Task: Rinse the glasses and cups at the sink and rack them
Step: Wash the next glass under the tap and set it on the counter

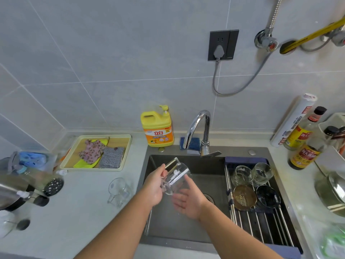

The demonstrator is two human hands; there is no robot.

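We hold the cup [176, 174] over the left part of the sink [186, 230]. Our left hand [155, 186] grips it with fingers and thumb curled round its lower end. The cup lies tilted. Its long axis runs from our left palm up and to the right, and its far end points toward the tap [197, 128]. No water shows at the spout.

Our right hand [186, 201] sits just beneath and to the right of the cup, palm up, fingers loose and spread, holding nothing. We cannot tell if its fingertips touch the glass.

The rack [261, 227] lies across the right side of the sink, so it is on our right hand's side. To rack the cup we would likely pass it rightward, or reach the left hand across.

Two glasses [241, 174] stand at the far end of the rack, with two bowls [244, 197] just in front of them. The near bars are bare, which leaves room there.

A mug [119, 191] waits on the counter [84, 212], just left of the sink and nearer our left hand. A soap bottle [157, 128] stands behind the sink.
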